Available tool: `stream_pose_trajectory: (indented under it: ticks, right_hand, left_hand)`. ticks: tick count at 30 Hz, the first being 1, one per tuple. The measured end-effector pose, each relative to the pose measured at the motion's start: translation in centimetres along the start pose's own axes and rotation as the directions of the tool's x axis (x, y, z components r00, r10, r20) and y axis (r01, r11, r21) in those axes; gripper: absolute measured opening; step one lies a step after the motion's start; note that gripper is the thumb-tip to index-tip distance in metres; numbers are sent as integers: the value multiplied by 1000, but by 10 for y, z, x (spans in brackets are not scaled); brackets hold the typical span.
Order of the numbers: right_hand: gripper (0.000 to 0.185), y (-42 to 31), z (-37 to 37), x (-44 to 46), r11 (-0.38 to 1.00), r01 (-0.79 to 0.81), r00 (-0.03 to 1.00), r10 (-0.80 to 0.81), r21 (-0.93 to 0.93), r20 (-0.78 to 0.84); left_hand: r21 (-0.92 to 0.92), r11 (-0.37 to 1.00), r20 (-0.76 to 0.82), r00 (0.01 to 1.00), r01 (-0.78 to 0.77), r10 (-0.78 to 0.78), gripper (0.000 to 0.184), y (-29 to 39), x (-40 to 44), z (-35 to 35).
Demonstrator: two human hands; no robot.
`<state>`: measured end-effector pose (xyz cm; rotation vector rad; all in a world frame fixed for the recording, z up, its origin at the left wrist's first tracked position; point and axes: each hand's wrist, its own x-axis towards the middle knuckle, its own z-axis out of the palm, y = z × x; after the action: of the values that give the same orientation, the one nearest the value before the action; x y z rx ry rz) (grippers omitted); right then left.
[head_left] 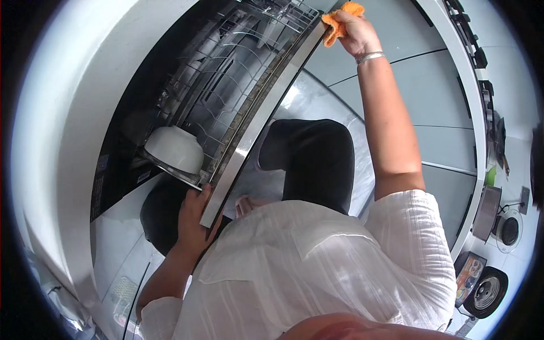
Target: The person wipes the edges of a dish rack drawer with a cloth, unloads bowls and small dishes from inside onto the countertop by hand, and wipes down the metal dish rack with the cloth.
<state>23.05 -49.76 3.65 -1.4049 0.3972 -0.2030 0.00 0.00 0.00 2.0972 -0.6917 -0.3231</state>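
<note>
A pulled-out dish drawer [249, 131] with a metal-edged front panel lies before me. At its near end, my left hand [194, 220] is closed around the corner of the panel, fingers by the inner side. My right hand [358, 35] grips a fluffy orange cloth [332, 32], bunched in the fingers at the far end of the panel's top edge. Inside the drawer, a wire rack [226, 73] runs along its length. A white bowl [174, 148] sits upside down in the near end, close to my left hand.
Grey cabinet fronts [430, 85] stand to the right below a counter holding a stove, a pot [486, 212] and a round dark pan-like item [486, 292]. My bent knee [320, 153] is beside the drawer, over the shiny tiled floor [317, 93].
</note>
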Motion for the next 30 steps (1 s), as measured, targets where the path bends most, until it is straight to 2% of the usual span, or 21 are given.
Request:
stream_pose_trajectory:
  ticks: [2, 5, 10, 14, 18, 21, 23, 27, 29, 30]
  right_hand:
    - [32, 0, -5, 9, 999, 11, 1000, -11, 37, -3]
    - [18, -10, -3, 24, 1000, 16, 997, -15, 6, -81]
    - [9, -16, -14, 53, 1000, 11, 996, -13, -26, -90]
    - [9, -22, -23, 69, 1000, -21, 995, 19, -21, -95]
    - [8, -27, -23, 83, 1000, -25, 981, 25, 2, -190]
    - [7, -29, -12, 80, 998, 11, 963, -28, -64, -269]
    - [11, -20, -15, 77, 994, 66, 961, -86, -83, -263]
    - [20, -17, 5, 39, 980, 183, 940, -199, -84, -278]
    - [23, -18, 17, 16, 983, 178, 938, -185, -53, -292]
    - [24, -16, 23, 5, 984, 173, 937, -176, -37, -300]
  left_hand:
    - [-13, 1000, -1, 1000, 26, -26, 54, 3, -4, -3]
    - [-4, 1000, -24, 1000, -4, 4, 52, 2, 4, 0]
    - [18, 1000, 9, 1000, 15, -15, 51, 3, 4, -2]
    - [22, 999, 8, 1000, 26, -26, 50, 7, 6, -3]
    - [6, 1000, 4, 1000, 14, -14, 50, 7, 7, -3]
    - [6, 1000, -31, 999, -20, 21, 50, 5, 6, -1]
    - [4, 998, -57, 997, -57, 57, 50, 6, 8, -1]
    - [-1, 1000, 60, 998, -12, 12, 53, 3, 7, -2]
    - [29, 999, 111, 994, 12, -16, 53, 5, 9, -4]
    - [32, 999, 87, 996, -7, 5, 53, 4, 7, -3]
